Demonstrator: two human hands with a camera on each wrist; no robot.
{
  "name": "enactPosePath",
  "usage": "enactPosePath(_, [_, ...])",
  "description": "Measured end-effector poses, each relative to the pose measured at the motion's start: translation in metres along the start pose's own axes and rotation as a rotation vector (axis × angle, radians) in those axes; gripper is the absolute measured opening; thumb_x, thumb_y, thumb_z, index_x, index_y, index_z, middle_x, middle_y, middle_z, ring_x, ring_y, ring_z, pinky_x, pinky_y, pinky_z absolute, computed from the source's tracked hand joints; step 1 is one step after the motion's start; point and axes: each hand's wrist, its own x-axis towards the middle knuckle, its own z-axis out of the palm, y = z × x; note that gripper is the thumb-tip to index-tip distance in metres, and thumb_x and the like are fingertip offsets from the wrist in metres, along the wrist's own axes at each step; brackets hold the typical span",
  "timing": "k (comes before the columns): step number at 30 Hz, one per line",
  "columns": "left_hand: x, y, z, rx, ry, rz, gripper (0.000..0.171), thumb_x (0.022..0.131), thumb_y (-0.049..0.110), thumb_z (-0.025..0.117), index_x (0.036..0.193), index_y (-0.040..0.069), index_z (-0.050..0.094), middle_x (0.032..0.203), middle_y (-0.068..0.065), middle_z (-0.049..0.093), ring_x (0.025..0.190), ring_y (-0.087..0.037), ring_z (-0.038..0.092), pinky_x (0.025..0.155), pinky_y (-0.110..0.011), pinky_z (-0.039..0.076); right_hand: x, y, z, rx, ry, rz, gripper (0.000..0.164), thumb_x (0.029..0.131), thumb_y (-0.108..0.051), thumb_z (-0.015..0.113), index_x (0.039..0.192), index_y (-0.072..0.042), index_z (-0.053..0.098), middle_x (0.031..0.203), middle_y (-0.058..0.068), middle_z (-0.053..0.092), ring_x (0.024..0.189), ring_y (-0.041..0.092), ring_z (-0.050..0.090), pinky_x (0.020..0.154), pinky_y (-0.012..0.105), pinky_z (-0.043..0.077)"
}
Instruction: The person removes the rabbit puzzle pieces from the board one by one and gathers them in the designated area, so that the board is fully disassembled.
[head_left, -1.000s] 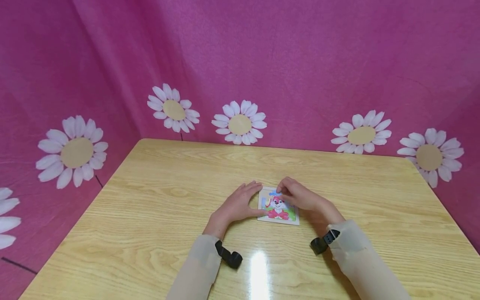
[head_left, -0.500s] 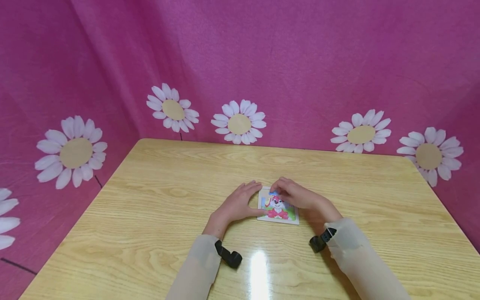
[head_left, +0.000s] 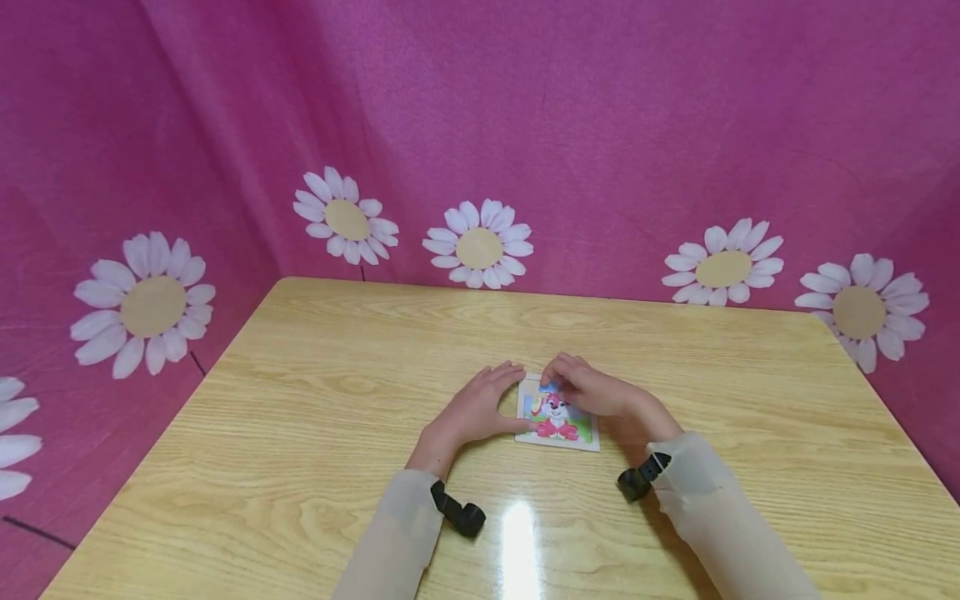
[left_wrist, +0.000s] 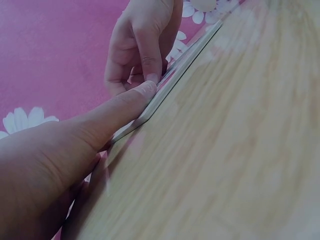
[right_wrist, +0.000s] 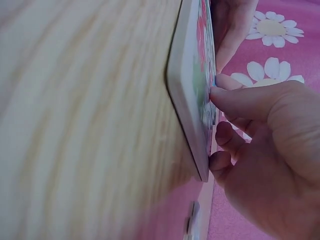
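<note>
A small flat jigsaw puzzle board with a pale rim lies on the table, its picture a pink-and-white cartoon animal. My left hand spans the board's left side. Its straight thumb presses on the near left corner, and the fingers reach to the far left corner. From the right, my right hand leans over the upper part and pinches a blue puzzle piece between thumb and index finger. The right wrist view shows the right thumb right at the picture surface. The board's upper right is hidden under that hand.
The wood-grain table stretches around the board on all sides. Behind it and to the left hangs a pink cloth with white daisies. A black strap camera sits on each wrist.
My right hand has shifted slightly left over the top of the board, its fingers keeping to the blue piece. The left hand and the board have stayed put.
</note>
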Motion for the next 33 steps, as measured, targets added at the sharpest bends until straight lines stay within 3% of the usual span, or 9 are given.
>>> enactPosePath(10, [0.0001,0.0014,-0.001,-0.004,0.007,-0.008,0.086,0.08,0.055,0.074,0.15,0.019,0.041,0.16,0.001,0.034,0.152,-0.016,0.023,0.127,-0.04,0.018,-0.0017,-0.0039,0.0024,-0.108,0.093,-0.067,0.027,0.085,0.013,0.055,0.106,-0.004,0.058,0.104,0.009,0.057,0.092,0.018,0.041,0.085,0.034,0.035])
enactPosePath(15, [0.0007,0.0007,-0.0002,0.0,0.01,0.002,0.086,0.08,0.054,0.075,0.15,0.018,0.041,0.159,0.001,0.035,0.152,-0.015,0.023,0.128,-0.038,0.016,-0.0021,-0.0054,0.0042,-0.098,0.111,-0.079,0.027,0.084,0.015,0.055,0.106,-0.001,0.058,0.102,0.011,0.056,0.094,0.02,0.043,0.086,0.034,0.037])
enactPosePath(20, [0.0002,0.0003,0.0006,-0.003,0.011,0.0,0.086,0.08,0.055,0.074,0.15,0.018,0.041,0.159,0.001,0.035,0.152,-0.016,0.024,0.127,-0.039,0.016,-0.0034,-0.0049,0.0044,-0.05,0.146,-0.033,0.027,0.085,0.013,0.059,0.11,0.002,0.057,0.104,0.013,0.054,0.1,0.024,0.051,0.09,0.035,0.047])
enactPosePath(27, [-0.0012,0.0003,0.0013,-0.008,0.013,-0.004,0.087,0.08,0.055,0.074,0.15,0.018,0.04,0.16,0.001,0.034,0.152,-0.016,0.024,0.127,-0.04,0.017,-0.0045,-0.0048,0.0026,-0.017,0.157,0.103,0.021,0.088,0.002,0.066,0.108,-0.002,0.06,0.101,0.009,0.059,0.092,0.018,0.055,0.08,0.027,0.051])
enactPosePath(33, [-0.0014,0.0015,0.0012,-0.008,0.011,-0.018,0.086,0.08,0.055,0.074,0.15,0.019,0.04,0.16,0.001,0.033,0.152,-0.018,0.023,0.126,-0.043,0.02,-0.0062,-0.0042,0.0032,-0.009,0.194,0.079,0.019,0.087,0.002,0.068,0.104,-0.003,0.063,0.096,0.007,0.06,0.088,0.016,0.053,0.076,0.023,0.047])
